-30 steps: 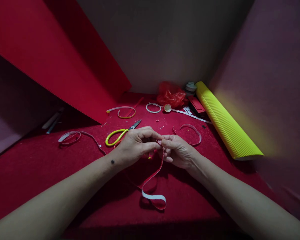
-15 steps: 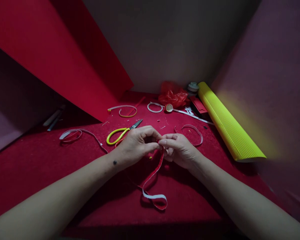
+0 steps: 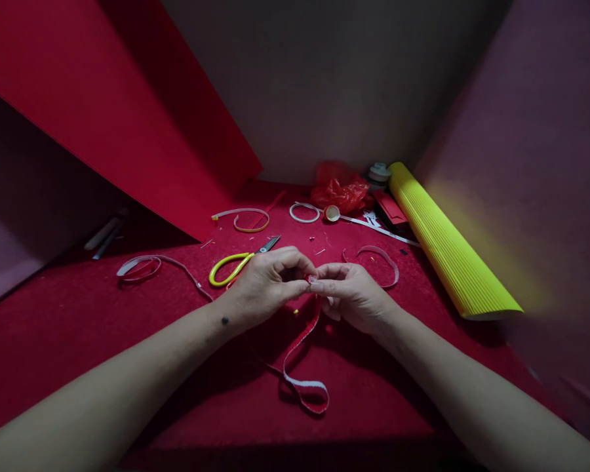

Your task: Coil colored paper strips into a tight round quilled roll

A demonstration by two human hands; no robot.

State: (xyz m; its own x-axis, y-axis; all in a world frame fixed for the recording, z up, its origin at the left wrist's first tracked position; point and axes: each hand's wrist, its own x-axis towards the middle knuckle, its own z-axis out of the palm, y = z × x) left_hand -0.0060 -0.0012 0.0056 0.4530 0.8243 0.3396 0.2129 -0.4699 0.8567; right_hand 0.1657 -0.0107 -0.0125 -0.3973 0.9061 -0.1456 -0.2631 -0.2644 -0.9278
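Since half a second ago, little changed: both hands a touch closer together, strip's lower loop shifted slightly. At far left, curled white strip (image 3: 142, 265) flat on red counter (image 3: 78, 341). Next, yellow-handled scissors (image 3: 238, 261), blades pointing up-right. Left hand (image 3: 265, 285), fingers pressed together, pinching top end of red strip (image 3: 302, 341). Strip hanging from pinch, long axis running down and slightly left, ending in white-backed loop on counter. Right hand (image 3: 354, 295), fingers likewise pinching same end. Far right, yellow corrugated roll (image 3: 447, 242).
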